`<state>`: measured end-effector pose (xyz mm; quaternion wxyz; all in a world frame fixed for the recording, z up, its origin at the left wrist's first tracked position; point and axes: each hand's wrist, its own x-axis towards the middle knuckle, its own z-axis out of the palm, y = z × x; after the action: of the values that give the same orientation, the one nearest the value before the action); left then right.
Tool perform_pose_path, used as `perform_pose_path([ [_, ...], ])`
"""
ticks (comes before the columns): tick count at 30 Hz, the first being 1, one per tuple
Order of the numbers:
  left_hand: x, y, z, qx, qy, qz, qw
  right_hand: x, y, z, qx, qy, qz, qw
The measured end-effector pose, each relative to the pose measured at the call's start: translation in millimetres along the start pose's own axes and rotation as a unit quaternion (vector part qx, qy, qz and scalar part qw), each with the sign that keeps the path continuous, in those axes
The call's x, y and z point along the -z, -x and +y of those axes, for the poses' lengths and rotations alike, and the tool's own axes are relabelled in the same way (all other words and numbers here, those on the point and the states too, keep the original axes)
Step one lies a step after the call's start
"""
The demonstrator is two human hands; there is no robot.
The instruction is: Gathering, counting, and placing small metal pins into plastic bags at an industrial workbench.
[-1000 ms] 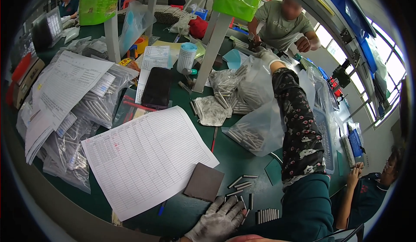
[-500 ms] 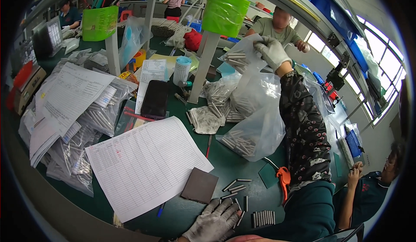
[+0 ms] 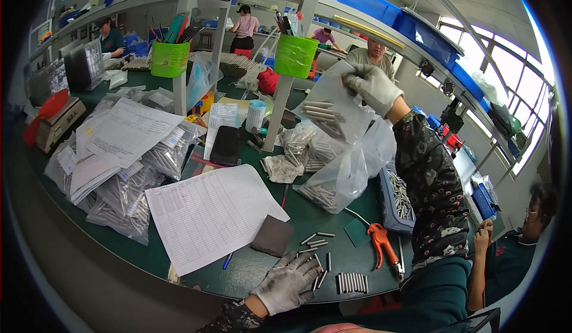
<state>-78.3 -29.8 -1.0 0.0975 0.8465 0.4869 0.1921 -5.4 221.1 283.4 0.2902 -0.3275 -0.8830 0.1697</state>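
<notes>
My right hand (image 3: 374, 88), in a pale work glove, is closed on the top of a clear plastic bag (image 3: 339, 85) and holds it up over the bench. Several metal pins (image 3: 322, 115) lie slantwise in the bag's lower part. Below it stands a larger open plastic bag (image 3: 342, 181) with many pins inside. My left hand (image 3: 283, 288), gloved and stained grey, lies on the bench with its fingers spread. At its fingertips are several loose pins (image 3: 314, 243), and to their right is a neat row of pins (image 3: 353, 283).
An orange air blow gun (image 3: 380, 243) lies before a blue basket (image 3: 390, 218) of pins. Left are a dark square pad (image 3: 272, 236), a printed sheet (image 3: 214, 217), a phone (image 3: 226, 146) and bagged pins (image 3: 128, 214). A shelf post (image 3: 280, 112) rises behind. Other people sit nearby.
The view has tilted up and shifted. The held bag hangs lower from my right hand, its pins slanting more steeply. The blue basket has come into sight. My left hand stays by the pins.
</notes>
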Motion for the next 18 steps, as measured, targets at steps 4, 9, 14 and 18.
perform_pose_path([
  [4,-1,0,-1,-0.004,0.016,0.024,1.000,4,20,-8,0.011,-0.045,-0.035,0.998],
  [9,-4,3,1,-0.011,-0.005,0.067,0.998,8,49,-18,0.029,-0.063,-0.056,0.996],
  [14,7,2,-5,-0.113,0.018,0.191,0.975,3,86,-23,0.028,-0.080,-0.055,0.995],
  [18,16,5,4,-0.004,0.254,0.407,0.878,-13,119,-26,0.002,-0.122,-0.052,0.991],
])
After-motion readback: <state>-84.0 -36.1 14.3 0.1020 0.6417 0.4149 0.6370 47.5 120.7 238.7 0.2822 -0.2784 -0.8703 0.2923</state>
